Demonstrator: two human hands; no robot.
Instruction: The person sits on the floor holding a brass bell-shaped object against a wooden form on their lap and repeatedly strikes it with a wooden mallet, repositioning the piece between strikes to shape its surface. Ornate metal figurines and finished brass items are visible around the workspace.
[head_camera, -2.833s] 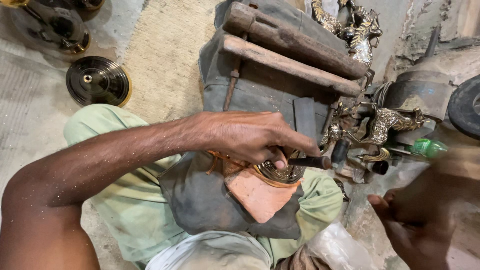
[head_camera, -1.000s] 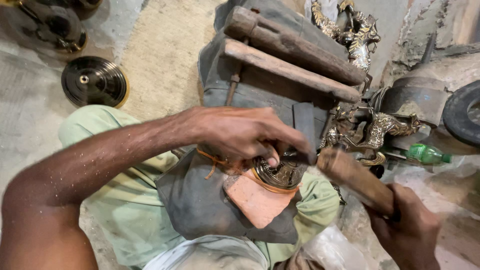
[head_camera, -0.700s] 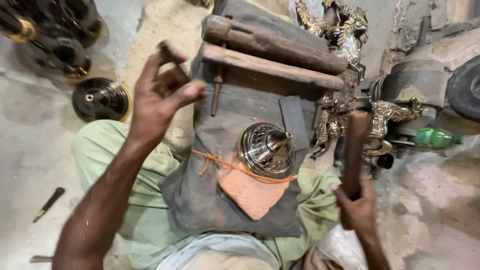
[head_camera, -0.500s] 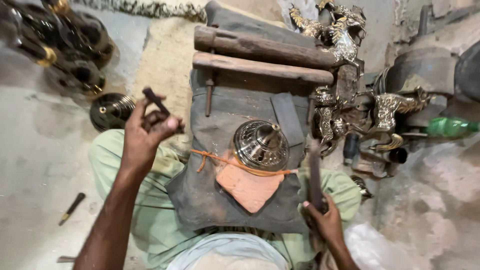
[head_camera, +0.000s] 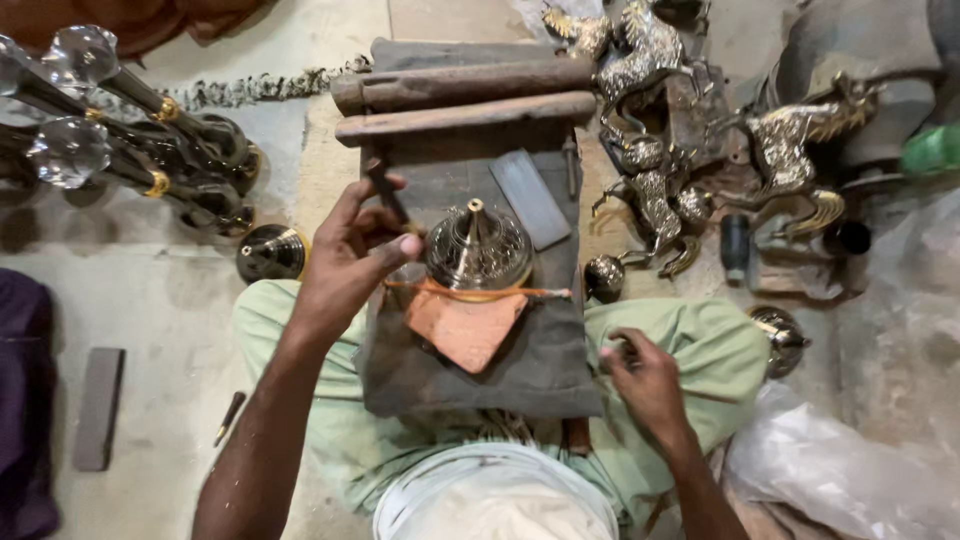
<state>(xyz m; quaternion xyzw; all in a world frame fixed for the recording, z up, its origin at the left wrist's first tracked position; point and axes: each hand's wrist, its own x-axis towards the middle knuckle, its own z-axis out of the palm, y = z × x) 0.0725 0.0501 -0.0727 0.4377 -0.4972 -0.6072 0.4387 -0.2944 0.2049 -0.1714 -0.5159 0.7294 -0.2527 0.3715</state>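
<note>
My left hand (head_camera: 350, 255) pinched thin dark punch (head_camera: 385, 195). Right hand (head_camera: 640, 375) curled loosely, empty, on knee. Brass dome (head_camera: 478, 245) looked heavy, rigid, slippery; best gripped at rim.

There are two hands in view, the left hand (head_camera: 350, 262) and the right hand (head_camera: 645, 377). One domed brass piece (head_camera: 478, 247) stands on one grey cloth (head_camera: 480, 370). Two wooden bars (head_camera: 465, 100) lie above it. Three brass horse figures (head_camera: 700, 130) stand at the right, and two glass knobs (head_camera: 70, 100) at the left.
</note>
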